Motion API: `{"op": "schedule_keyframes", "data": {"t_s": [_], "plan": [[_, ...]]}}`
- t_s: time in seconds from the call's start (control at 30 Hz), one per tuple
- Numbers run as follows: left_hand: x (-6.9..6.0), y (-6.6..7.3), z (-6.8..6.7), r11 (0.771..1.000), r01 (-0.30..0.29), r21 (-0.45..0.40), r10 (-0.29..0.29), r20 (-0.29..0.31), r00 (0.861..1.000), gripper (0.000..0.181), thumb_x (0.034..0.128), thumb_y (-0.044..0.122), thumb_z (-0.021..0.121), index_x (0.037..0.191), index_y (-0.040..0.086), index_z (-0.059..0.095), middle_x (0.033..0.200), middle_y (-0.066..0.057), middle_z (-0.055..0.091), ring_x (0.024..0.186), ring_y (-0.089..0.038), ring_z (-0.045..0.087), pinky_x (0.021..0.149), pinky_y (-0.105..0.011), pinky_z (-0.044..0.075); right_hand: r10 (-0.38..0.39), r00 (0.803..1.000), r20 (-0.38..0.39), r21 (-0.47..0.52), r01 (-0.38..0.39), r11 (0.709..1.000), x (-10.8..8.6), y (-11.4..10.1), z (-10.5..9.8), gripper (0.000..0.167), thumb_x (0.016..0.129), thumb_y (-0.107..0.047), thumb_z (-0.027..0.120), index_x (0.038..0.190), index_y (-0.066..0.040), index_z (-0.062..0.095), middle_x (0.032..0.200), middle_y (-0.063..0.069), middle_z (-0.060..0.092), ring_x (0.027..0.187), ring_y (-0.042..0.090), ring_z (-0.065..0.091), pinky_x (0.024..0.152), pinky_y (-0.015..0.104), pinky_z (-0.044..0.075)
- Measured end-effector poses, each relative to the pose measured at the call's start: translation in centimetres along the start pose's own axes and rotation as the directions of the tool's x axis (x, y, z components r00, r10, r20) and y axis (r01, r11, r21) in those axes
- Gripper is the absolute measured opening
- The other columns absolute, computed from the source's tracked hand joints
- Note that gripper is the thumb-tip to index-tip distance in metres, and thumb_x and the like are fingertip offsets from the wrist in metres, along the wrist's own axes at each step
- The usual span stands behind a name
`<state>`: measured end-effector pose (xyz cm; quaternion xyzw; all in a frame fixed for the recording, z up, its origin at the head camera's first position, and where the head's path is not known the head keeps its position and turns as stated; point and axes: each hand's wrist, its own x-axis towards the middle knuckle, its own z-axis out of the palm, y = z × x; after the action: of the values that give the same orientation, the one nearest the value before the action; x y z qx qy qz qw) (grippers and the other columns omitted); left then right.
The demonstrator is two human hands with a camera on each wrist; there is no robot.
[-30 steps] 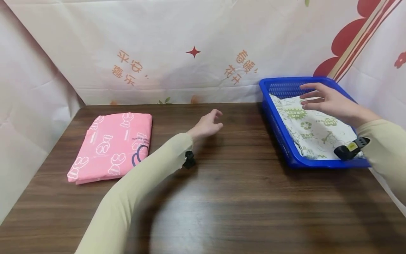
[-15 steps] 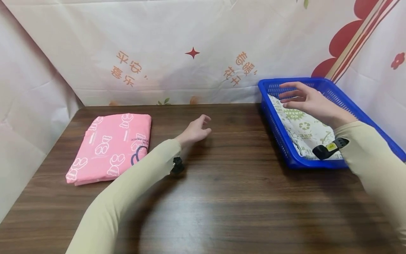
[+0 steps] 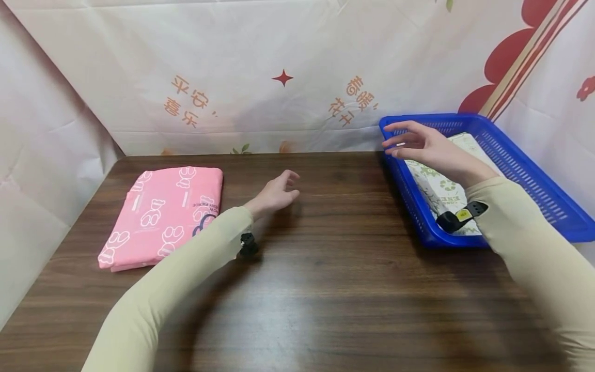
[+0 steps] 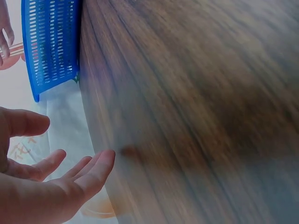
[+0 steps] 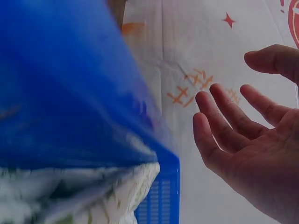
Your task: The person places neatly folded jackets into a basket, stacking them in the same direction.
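Observation:
In the head view the left hand [image 3: 275, 194] hovers over the middle of the table, its fingers loosely bent and holding nothing. The right hand [image 3: 434, 150] is raised above the left side of a blue basket [image 3: 541, 178], fingers spread and empty. White cloth with green print [image 3: 448, 187] lies in the basket, partly hidden by that hand and wrist. A folded pink cloth with white figures [image 3: 153, 214] lies at the table's left, partly behind the left sleeve. The left wrist view shows the left hand [image 4: 60, 182] empty; the right wrist view shows the right hand [image 5: 252, 135] beside the basket [image 5: 169, 186].
The brown wooden table [image 3: 334, 289] reaches back to a pale printed curtain [image 3: 279, 41], which also hangs at both sides. Black bands with small devices sit on both wrists.
The right hand has moved left across the basket, uncovering more of its right side. The left hand has shifted a little left and down. Both hands stay empty.

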<state>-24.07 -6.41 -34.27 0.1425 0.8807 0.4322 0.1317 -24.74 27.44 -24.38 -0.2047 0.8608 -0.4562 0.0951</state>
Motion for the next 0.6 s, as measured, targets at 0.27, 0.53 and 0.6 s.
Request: {"op": "schedule_keyframes", "data": {"t_s": [0.27,0.53,0.6], "plan": [[-0.9,-1.2,-1.5,1.0,0.001,0.007,-0.001,-0.006,1.0,0.044,0.0971,0.012,0.053,0.138,0.003,0.041,0.138,-0.023,0.047,0.128,-0.035,0.043,0.104,-0.046,0.036,-0.018,1.0,0.02,-0.003,0.018,1.0,1.3,-1.2,1.2,0.049,0.096,-0.014,0.061,0.142,-0.011,0.043,0.124,0.012,0.059,0.105,0.009,0.061,0.086,0.019,0.047],[-2.6,-2.5,-2.7,1.0,-0.007,0.014,0.007,-0.021,1.0,0.043,0.0958,0.008,0.053,0.136,-0.001,0.041,0.139,-0.025,0.046,0.128,-0.036,0.045,0.105,-0.046,0.036,-0.025,0.998,0.062,-0.058,0.029,0.998,2.7,-1.7,2.8,0.048,0.096,-0.011,0.059,0.141,-0.008,0.044,0.128,0.017,0.055,0.113,0.021,0.057,0.085,0.022,0.046],[-2.9,-2.8,-2.8,1.0,-0.005,0.023,0.006,-0.026,1.0,0.043,0.0958,0.008,0.053,0.136,-0.002,0.042,0.138,-0.025,0.046,0.127,-0.035,0.045,0.104,-0.046,0.036,-0.019,0.997,0.07,-0.073,0.024,0.997,3.0,-1.8,3.3,0.048,0.096,-0.011,0.059,0.141,-0.008,0.043,0.129,0.018,0.055,0.115,0.025,0.055,0.085,0.023,0.046]]}}
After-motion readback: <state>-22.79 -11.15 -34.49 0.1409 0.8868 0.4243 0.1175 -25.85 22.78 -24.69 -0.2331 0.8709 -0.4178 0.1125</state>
